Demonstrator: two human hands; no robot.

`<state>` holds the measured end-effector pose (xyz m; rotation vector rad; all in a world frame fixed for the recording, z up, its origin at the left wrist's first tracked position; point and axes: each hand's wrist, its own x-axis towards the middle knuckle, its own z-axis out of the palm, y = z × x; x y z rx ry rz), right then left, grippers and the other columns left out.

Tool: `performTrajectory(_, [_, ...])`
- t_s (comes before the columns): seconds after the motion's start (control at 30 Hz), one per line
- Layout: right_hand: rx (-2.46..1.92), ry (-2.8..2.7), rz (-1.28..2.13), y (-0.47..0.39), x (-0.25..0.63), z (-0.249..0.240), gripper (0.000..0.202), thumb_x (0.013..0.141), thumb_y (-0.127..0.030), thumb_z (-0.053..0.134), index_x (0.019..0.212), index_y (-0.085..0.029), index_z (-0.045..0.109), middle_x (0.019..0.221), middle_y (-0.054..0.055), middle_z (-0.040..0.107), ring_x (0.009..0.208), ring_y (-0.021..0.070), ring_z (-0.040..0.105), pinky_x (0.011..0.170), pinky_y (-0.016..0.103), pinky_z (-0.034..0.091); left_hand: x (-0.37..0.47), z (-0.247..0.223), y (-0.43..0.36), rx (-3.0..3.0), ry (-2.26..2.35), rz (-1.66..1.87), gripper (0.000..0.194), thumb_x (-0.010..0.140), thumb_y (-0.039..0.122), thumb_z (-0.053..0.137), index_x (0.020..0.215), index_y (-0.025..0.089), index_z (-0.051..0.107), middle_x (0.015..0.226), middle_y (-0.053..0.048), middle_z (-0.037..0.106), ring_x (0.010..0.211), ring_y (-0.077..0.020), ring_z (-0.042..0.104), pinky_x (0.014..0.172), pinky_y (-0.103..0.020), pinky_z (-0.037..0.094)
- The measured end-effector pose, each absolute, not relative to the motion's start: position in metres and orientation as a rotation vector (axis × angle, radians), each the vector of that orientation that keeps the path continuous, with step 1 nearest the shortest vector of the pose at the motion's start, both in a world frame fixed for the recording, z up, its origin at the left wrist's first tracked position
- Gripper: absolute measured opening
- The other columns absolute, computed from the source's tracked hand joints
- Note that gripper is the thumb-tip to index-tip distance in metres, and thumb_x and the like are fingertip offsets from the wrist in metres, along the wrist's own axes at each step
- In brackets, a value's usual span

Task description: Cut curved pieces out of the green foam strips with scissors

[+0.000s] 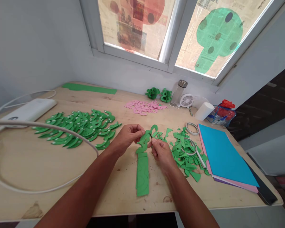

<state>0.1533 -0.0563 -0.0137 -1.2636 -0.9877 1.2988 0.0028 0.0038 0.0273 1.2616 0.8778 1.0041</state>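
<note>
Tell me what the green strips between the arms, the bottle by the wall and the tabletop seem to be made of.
Green strips: probably matte coloured paper or thin card; they lie flat with crisp edges.
Bottle: clear glass or plastic, I can't tell which, since it is see-through; its lid shines like metal.
Tabletop: pale, smooth wood or veneer, showing knots.

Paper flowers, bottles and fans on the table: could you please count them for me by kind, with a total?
Green paper flowers: 2
Bottle: 1
Fan: 1
Total: 4
</note>
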Motion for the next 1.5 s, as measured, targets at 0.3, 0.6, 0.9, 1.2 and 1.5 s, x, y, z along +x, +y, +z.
performTrajectory(0.3, [-1.223, -0.898, 1.312, -0.057, 0.149, -0.01, 0.048, 0.071, -0.064, 0.063, 0.071, -0.016, 0.061, 0.039, -0.01, 0.034, 0.035, 0.0056, 0.019, 0.038, 0.024, 0.009, 0.019, 0.016, -0.002, 0.999, 0.892, 1.123, 0.021, 0.063, 0.033, 0.076, 0.065, 0.016, 0.064, 0.052, 0.003, 0.057, 0.048, -0.0097, 0.049, 0.048, -0.022, 0.038])
performTrajectory(0.6, [-1.219, -0.911, 1.278, -0.059, 0.146, -0.008, 0.049, 0.071, -0.065, 0.063, 0.071, -0.016, 0.062, 0.04, -0.009, 0.035, 0.036, 0.0059, 0.02, 0.037, 0.024, 0.011, 0.027, 0.011, -0.008, 0.883, 0.906, 1.125, 0.024, 0.064, 0.034, 0.075, 0.071, 0.016, 0.06, 0.044, 0.006, 0.052, 0.04, -0.0074, 0.045, 0.042, -0.02, 0.032])
performTrajectory(0.9, [-1.244, -0.751, 0.999, -0.054, 0.152, -0.01, 0.034, 0.067, -0.048, 0.073, 0.074, -0.018, 0.059, 0.051, -0.008, 0.04, 0.043, 0.0063, 0.025, 0.04, 0.023, 0.017, 0.037, 0.008, -0.017, 0.715, 0.787, 0.995, 0.029, 0.057, 0.026, 0.08, 0.073, 0.016, 0.057, 0.058, 0.002, 0.063, 0.052, -0.0123, 0.063, 0.05, -0.022, 0.045])
performTrajectory(1.2, [-1.326, -0.846, 0.931, -0.054, 0.154, -0.011, 0.021, 0.068, -0.036, 0.068, 0.068, -0.018, 0.056, 0.052, -0.008, 0.039, 0.046, 0.0078, 0.027, 0.043, 0.024, 0.022, 0.036, 0.006, -0.018, 0.888, 0.8, 0.93, 0.024, 0.06, 0.027, 0.078, 0.07, 0.015, 0.06, 0.051, 0.002, 0.06, 0.047, -0.01, 0.055, 0.047, -0.021, 0.041])
performTrajectory(1.5, [-1.229, -0.834, 1.058, -0.057, 0.151, -0.006, 0.035, 0.074, -0.052, 0.065, 0.074, -0.018, 0.059, 0.048, -0.009, 0.036, 0.043, 0.0071, 0.026, 0.04, 0.022, 0.017, 0.031, 0.011, -0.012, 0.906, 0.85, 1.044, 0.024, 0.06, 0.03, 0.079, 0.065, 0.015, 0.061, 0.056, 0.001, 0.062, 0.048, -0.009, 0.051, 0.05, -0.022, 0.039])
